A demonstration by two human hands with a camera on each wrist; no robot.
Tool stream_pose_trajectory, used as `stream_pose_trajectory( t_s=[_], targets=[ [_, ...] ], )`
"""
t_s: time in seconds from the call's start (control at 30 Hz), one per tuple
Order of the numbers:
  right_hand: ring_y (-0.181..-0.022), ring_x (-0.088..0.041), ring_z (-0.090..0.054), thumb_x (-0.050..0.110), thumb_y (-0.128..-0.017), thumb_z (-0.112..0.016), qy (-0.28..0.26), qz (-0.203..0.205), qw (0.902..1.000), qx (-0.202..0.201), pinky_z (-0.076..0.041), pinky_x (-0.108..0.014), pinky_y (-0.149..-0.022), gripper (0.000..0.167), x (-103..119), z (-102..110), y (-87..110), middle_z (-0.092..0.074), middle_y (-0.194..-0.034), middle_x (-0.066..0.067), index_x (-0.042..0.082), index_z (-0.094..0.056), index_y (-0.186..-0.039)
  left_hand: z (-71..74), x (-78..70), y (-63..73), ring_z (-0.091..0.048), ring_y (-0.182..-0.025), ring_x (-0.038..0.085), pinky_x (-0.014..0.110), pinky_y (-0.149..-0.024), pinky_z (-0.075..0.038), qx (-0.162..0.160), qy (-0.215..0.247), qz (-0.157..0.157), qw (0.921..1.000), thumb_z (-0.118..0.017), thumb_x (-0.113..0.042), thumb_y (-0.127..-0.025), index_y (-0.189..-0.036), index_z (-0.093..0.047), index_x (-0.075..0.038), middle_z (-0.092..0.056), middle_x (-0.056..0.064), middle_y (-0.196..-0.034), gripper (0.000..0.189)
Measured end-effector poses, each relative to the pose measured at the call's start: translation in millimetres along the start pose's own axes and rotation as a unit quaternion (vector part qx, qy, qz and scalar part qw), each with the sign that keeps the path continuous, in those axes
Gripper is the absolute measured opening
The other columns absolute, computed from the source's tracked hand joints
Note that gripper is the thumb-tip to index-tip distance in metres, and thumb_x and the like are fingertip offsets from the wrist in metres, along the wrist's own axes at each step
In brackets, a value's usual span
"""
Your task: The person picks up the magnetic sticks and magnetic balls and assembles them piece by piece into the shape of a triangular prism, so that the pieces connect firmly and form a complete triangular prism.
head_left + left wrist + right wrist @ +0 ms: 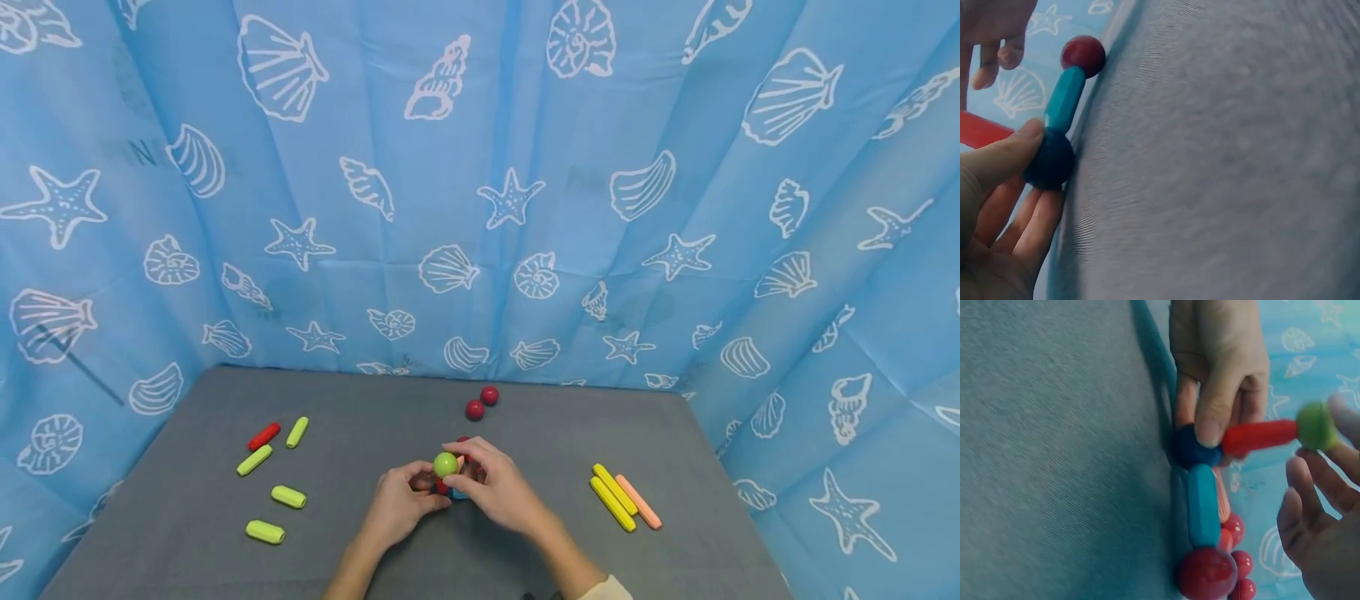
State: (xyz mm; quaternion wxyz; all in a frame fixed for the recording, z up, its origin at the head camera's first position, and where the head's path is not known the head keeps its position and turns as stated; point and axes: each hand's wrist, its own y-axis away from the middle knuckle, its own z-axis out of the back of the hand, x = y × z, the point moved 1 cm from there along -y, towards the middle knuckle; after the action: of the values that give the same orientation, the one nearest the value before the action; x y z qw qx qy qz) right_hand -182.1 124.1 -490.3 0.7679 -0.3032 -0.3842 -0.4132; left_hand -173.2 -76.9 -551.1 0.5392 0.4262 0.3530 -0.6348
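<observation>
My left hand (397, 502) pinches a dark blue ball (1050, 164) between thumb and fingers, low by the cloth. From that ball a teal rod (1204, 505) runs to a dark red ball (1208, 574). A red rod (1261, 435) stands up from the blue ball, and a green ball (445, 464) sits at its top end. The fingers of my right hand (504, 493) are around the green ball. Behind the teal rod, a peach rod (1222, 497) belongs to the partly hidden lower parts. In the left wrist view the green ball is out of sight.
On the grey cloth (360, 408), a red rod (264, 436) and several light green rods (288, 497) lie at the left. Two yellow rods (612, 503) and a peach rod (639, 502) lie at the right. Two red balls (475, 409) sit farther back, before a blue shell-patterned curtain (480, 208).
</observation>
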Motion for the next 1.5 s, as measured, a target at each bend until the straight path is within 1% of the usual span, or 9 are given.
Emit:
stream_pose_trajectory(
  t_s=[0.3,0.4,0.57,0.63,0.87,1.13,1.27,1.37,1.5],
  targets=[
    [-0.127,-0.026,-0.061,0.0,-0.1,-0.053,0.13,-0.042,0.9906,-0.008,-0.049,-0.05,-0.108,0.044,-43.1,13.5,0.6,-0.063,-0.138,-0.007,0.011,-0.059,-0.143,5.5,1.6,-3.4,-0.073,-0.109,0.028,0.037,-0.088,-0.061,0.07,0.03,-0.007,0.9971,-0.088,-0.01,-0.078,-0.121,-0.068,-0.004,-0.075,0.013,-0.114,0.048],
    [-0.123,-0.026,-0.061,-0.003,-0.098,-0.055,0.141,-0.061,0.988,0.014,-0.052,-0.048,-0.104,0.048,-55.1,15.5,7.5,-0.06,-0.139,-0.007,0.011,-0.058,-0.143,3.6,-0.3,-2.8,-0.073,-0.106,0.025,0.032,-0.085,-0.061,0.038,0.017,0.0,0.9991,-0.089,-0.01,-0.077,-0.122,-0.067,-0.004,-0.074,0.013,-0.114,0.051],
    [-0.09,-0.009,-0.057,0.01,-0.097,-0.068,0.141,-0.077,0.987,-0.002,-0.052,-0.024,-0.078,0.041,-62.1,20.5,21.4,-0.06,-0.124,-0.001,0.016,-0.061,-0.137,-0.2,-5.7,0.8,-0.066,-0.086,0.012,0.022,-0.07,-0.055,-0.069,-0.046,0.032,0.9961,-0.088,-0.015,-0.079,-0.116,-0.067,-0.006,-0.071,0.004,-0.102,0.044],
    [-0.081,-0.005,-0.053,0.016,-0.095,-0.072,0.141,-0.079,0.9869,-0.009,-0.048,-0.019,-0.071,0.037,-62.7,22.5,28.3,-0.06,-0.116,0.001,0.017,-0.063,-0.132,-1.1,-8.2,4.3,-0.061,-0.079,0.01,0.021,-0.066,-0.05,-0.077,-0.065,0.049,0.9937,-0.087,-0.02,-0.082,-0.11,-0.066,-0.007,-0.069,0.001,-0.094,0.038],
    [-0.073,-0.005,-0.05,0.028,-0.089,-0.081,0.131,-0.121,0.9831,-0.038,-0.044,-0.02,-0.063,0.031,-63.7,28.0,47.6,-0.061,-0.099,0.002,0.021,-0.065,-0.115,-10.3,-15.2,20.7,-0.055,-0.073,0.013,0.024,-0.061,-0.044,0.053,-0.096,0.057,0.9923,-0.085,-0.046,-0.08,-0.102,-0.068,-0.015,-0.068,-0.005,-0.09,0.041],
    [-0.073,-0.007,-0.053,0.033,-0.088,-0.081,0.059,-0.135,0.9889,-0.021,-0.044,-0.021,-0.062,0.035,-76.1,30.0,51.2,-0.063,-0.099,0.0,0.018,-0.068,-0.118,-18.7,-21.3,21.7,-0.05,-0.082,0.012,0.025,-0.068,-0.041,0.031,-0.141,0.053,0.9881,-0.087,-0.041,-0.079,-0.103,-0.071,-0.022,-0.065,-0.009,-0.092,0.035],
    [-0.075,-0.007,-0.053,0.034,-0.089,-0.08,0.052,-0.131,0.99,-0.01,-0.044,-0.021,-0.063,0.036,-75.7,29.1,49.4,-0.063,-0.104,0.0,0.017,-0.071,-0.119,13.0,-17.7,14.7,-0.055,-0.089,0.011,0.029,-0.074,-0.046,-0.007,-0.157,0.048,0.9864,-0.08,-0.043,-0.087,-0.108,-0.073,-0.022,-0.068,-0.008,-0.098,0.031],
    [-0.075,-0.007,-0.053,0.034,-0.089,-0.08,0.044,-0.137,0.9896,-0.007,-0.043,-0.021,-0.062,0.035,-75.0,29.5,47.6,-0.062,-0.104,-0.001,0.018,-0.07,-0.118,58.7,-10.4,4.2,-0.061,-0.096,0.018,0.037,-0.079,-0.05,-0.093,-0.165,0.043,0.9809,-0.071,-0.039,-0.096,-0.12,-0.07,-0.014,-0.071,0.001,-0.106,0.035],
    [-0.075,-0.007,-0.052,0.033,-0.089,-0.08,0.041,-0.14,0.9892,-0.01,-0.042,-0.021,-0.062,0.034,-75.2,30.6,47.3,-0.062,-0.104,-0.001,0.018,-0.07,-0.118,119.3,6.6,-10.8,-0.063,-0.111,0.036,0.052,-0.089,-0.052,-0.219,-0.164,0.062,0.9597,-0.062,-0.03,-0.103,-0.134,-0.059,-0.001,-0.067,0.02,-0.123,0.043]
  ],
)
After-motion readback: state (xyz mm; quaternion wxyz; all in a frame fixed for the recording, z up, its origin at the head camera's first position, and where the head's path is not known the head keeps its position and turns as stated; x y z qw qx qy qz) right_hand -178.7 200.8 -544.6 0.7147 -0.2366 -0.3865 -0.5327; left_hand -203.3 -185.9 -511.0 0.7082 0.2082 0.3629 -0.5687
